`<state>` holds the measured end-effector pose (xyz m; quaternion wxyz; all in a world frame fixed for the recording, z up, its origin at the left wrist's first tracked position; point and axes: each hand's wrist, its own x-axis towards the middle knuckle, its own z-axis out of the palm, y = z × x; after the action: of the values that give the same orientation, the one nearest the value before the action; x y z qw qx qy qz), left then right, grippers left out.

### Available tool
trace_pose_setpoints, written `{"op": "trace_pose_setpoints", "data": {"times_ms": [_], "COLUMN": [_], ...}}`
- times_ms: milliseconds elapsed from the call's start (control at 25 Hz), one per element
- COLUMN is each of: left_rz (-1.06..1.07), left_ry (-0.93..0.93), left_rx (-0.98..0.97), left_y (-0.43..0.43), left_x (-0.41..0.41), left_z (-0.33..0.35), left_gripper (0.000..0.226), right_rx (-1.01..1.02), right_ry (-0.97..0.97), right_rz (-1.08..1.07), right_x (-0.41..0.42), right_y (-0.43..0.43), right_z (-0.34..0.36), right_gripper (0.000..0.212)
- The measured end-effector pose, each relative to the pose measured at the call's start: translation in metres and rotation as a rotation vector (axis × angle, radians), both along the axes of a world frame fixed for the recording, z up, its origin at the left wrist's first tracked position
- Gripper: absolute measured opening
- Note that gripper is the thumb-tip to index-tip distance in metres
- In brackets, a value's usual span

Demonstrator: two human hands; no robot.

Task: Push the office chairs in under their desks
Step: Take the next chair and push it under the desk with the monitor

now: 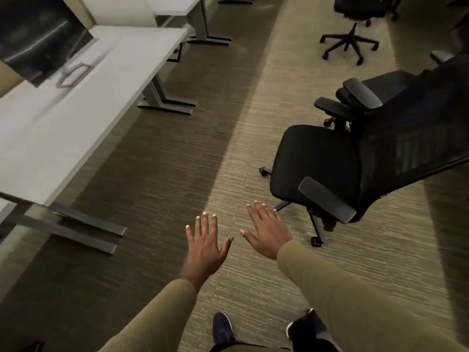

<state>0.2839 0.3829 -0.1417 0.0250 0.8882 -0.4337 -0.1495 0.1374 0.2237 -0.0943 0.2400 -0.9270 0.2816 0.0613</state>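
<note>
A black office chair [314, 158] with a mesh back and two armrests stands on the carpet at the right, out in the aisle and well apart from the white desk [83, 102] on the left. Farther back at the top right stands a second black chair [355, 34], also away from any desk. My left hand [205, 242] and my right hand [269, 229] are held out low in front of me, palms down, fingers spread, holding nothing. The right hand hovers just left of the near chair's front armrest [327, 199] without touching it.
A dark monitor [38, 39] on a metal stand sits on the near desk. Grey T-shaped desk legs [86, 229] jut onto the dark carpet strip. More white desks [175, 6] run along the left at the back. My feet [223, 329] are at the bottom edge.
</note>
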Motion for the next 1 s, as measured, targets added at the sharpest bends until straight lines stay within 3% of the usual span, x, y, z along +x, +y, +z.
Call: {"op": "trace_pose_setpoints", "data": {"times_ms": [440,840,1000], "left_rz": [0.037,0.163,0.155], "left_ry": [0.04,0.082,0.1], "left_rx": [0.009,0.05,0.032], "left_y": [-0.216,-0.394,-0.465], "left_x": [-0.154,-0.159,-0.165], "left_z": [-0.002,-0.023,-0.013], "left_gripper": [0.089,0.089,0.087], "right_rx": [-0.048,-0.191,-0.248], "right_ry": [0.047,0.359,0.46], "right_rz": [0.087,0.472,0.615], "right_x": [-0.131,-0.106,-0.087], "right_y": [-0.219,-0.396,-0.455], "right_z": [0.023,0.045,0.069], "right_gripper": [0.076,0.075,0.058]}}
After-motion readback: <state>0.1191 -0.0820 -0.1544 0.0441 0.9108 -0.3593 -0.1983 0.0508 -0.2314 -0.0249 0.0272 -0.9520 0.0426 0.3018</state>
